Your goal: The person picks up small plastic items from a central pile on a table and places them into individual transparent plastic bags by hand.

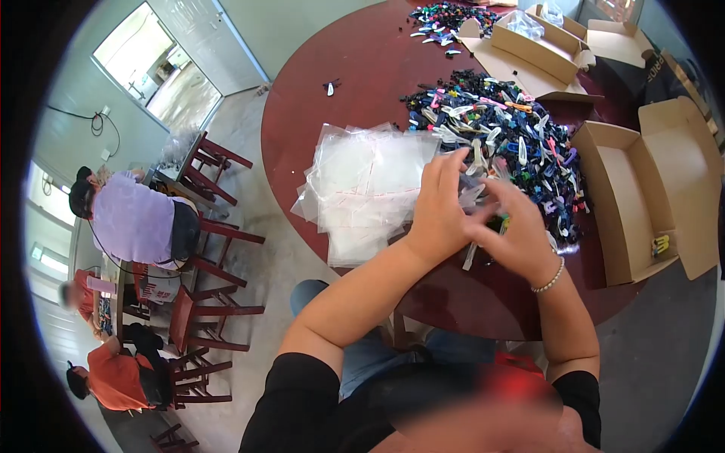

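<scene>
Both my hands meet over the near left edge of a big pile of mixed hair clips (pixel 521 143). My left hand (pixel 442 204) has its fingers curled around a small clear plastic piece (pixel 472 194), whose contents I cannot make out. My right hand (pixel 517 226), with a beaded bracelet at the wrist, is close on the other side, fingers bent towards the plastic and partly blurred. A stack of clear plastic bags (pixel 370 185) lies just left of my left hand on the dark red round table (pixel 302 98).
An open cardboard box (pixel 630 196) holding a yellow item stands right of the pile. More boxes (pixel 536 45) and a second clip pile (pixel 453 19) are at the far side. Several people sit at another table on the left, near red wooden stools (pixel 219 309).
</scene>
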`<action>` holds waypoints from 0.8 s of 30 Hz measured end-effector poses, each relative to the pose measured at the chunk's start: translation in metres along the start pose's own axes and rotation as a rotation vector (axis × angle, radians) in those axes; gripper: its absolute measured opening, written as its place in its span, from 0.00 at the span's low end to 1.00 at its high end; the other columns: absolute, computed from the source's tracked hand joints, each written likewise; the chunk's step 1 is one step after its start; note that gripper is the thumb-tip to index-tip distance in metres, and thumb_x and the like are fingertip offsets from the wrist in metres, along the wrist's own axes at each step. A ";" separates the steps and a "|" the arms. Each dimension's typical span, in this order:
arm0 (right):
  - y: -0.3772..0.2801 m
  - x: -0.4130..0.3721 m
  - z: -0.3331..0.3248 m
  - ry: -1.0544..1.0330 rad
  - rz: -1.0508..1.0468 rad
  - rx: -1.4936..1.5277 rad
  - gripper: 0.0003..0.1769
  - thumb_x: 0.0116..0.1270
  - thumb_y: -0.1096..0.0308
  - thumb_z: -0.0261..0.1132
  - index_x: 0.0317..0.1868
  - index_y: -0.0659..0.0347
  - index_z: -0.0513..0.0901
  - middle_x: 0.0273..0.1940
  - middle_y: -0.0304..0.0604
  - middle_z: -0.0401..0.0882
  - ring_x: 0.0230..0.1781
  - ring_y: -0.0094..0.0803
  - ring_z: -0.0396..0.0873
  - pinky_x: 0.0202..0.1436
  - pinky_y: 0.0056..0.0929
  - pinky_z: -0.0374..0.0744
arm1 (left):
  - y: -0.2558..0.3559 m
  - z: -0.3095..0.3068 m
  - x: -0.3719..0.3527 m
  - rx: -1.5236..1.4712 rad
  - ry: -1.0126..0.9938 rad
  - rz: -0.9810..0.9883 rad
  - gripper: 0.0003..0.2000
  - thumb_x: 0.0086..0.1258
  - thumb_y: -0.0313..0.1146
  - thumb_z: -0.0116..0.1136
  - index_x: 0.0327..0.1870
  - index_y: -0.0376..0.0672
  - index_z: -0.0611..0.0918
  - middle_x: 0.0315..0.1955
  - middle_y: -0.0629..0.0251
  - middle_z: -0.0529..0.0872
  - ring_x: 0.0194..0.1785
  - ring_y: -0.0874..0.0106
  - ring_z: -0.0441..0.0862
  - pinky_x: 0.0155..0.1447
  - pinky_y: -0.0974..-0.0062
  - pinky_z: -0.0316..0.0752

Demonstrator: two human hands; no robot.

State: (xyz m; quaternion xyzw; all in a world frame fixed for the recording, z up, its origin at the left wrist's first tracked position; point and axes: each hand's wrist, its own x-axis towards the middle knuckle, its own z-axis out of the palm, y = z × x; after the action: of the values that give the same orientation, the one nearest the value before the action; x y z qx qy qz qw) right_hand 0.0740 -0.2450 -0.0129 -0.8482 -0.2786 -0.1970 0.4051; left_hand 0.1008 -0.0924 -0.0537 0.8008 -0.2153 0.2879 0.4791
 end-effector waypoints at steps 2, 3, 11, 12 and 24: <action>-0.003 -0.005 0.006 0.008 0.032 0.021 0.20 0.61 0.66 0.70 0.51 0.67 0.80 0.39 0.49 0.82 0.37 0.39 0.81 0.42 0.32 0.79 | 0.001 0.001 -0.002 0.080 -0.022 0.090 0.41 0.47 0.34 0.73 0.65 0.35 0.66 0.49 0.50 0.73 0.51 0.53 0.72 0.56 0.62 0.71; -0.003 -0.007 0.008 0.009 0.071 0.039 0.20 0.62 0.64 0.69 0.51 0.67 0.80 0.40 0.52 0.82 0.38 0.46 0.82 0.42 0.35 0.79 | 0.004 0.002 -0.003 0.055 -0.040 0.061 0.43 0.47 0.34 0.73 0.67 0.35 0.64 0.51 0.49 0.73 0.53 0.52 0.72 0.59 0.61 0.69; 0.016 0.001 -0.018 0.193 0.127 0.175 0.07 0.67 0.75 0.63 0.44 0.68 0.83 0.38 0.47 0.84 0.36 0.30 0.82 0.41 0.25 0.78 | 0.010 -0.009 0.005 -0.111 -0.168 0.036 0.38 0.49 0.31 0.75 0.64 0.41 0.68 0.46 0.59 0.75 0.51 0.64 0.74 0.53 0.68 0.74; 0.017 0.000 -0.020 0.192 0.124 0.175 0.07 0.67 0.75 0.63 0.44 0.68 0.83 0.38 0.47 0.84 0.36 0.30 0.82 0.41 0.25 0.78 | 0.008 -0.011 0.006 -0.234 -0.239 -0.086 0.31 0.53 0.31 0.74 0.59 0.40 0.73 0.45 0.62 0.76 0.49 0.69 0.75 0.51 0.71 0.74; 0.020 -0.003 -0.024 0.007 0.450 0.457 0.03 0.67 0.77 0.64 0.38 0.66 0.84 0.36 0.38 0.84 0.37 0.18 0.79 0.44 0.18 0.76 | -0.006 -0.010 0.007 -0.879 -0.389 -0.528 0.05 0.65 0.24 0.65 0.40 0.38 0.83 0.33 0.71 0.84 0.37 0.83 0.79 0.44 0.84 0.74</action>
State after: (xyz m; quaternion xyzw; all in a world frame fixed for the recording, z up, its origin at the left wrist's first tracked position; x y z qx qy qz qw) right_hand 0.0818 -0.2752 -0.0122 -0.7748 -0.1199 -0.0377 0.6196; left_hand 0.1074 -0.0810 -0.0488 0.5904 -0.1916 -0.1128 0.7758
